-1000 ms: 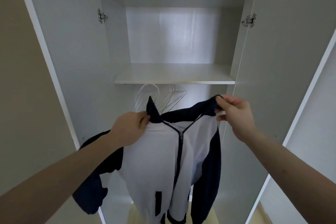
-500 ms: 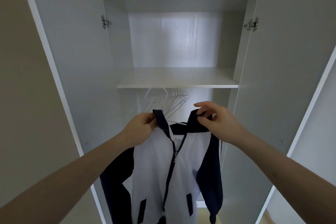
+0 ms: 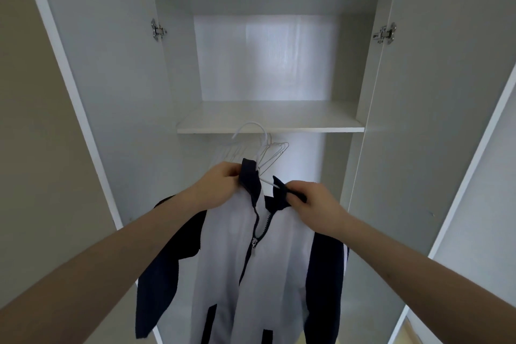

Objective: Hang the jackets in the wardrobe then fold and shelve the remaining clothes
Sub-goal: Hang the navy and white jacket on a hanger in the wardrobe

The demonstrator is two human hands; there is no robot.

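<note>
A white jacket [image 3: 279,254] with dark navy sleeves, collar and zipper hangs in the lower middle of the frame, in front of the open wardrobe [image 3: 268,58]. Its zipper is partly open at the top, and the two collar flaps stand apart. A white hanger [image 3: 258,145] rises from the collar opening, its hook curving up just in front of the shelf edge; one thin arm of it shows between the two collar flaps.

The left hand [image 3: 216,187] sits at centre frame, its fingers curled in a grip that pinches the left collar flap. Its bare forearm runs down to the lower left corner. The right hand [image 3: 312,204] is slightly lower and to the right, its fingers and thumb pinching the right collar flap, knuckles up. Its forearm stretches to the lower right corner. Both arms reach forward and inward, so the hands lie close together on either side of the hanger.

Behind the jacket, under the shelf [image 3: 269,120], a bunch of thin white wire hangers [image 3: 275,149] hangs inside the wardrobe. The shelf crosses the middle of the frame. The left door [image 3: 106,78] and the right door [image 3: 435,106] stand swung wide, each with a metal hinge near the top. A beige wall [image 3: 36,120] fills the left edge.
</note>
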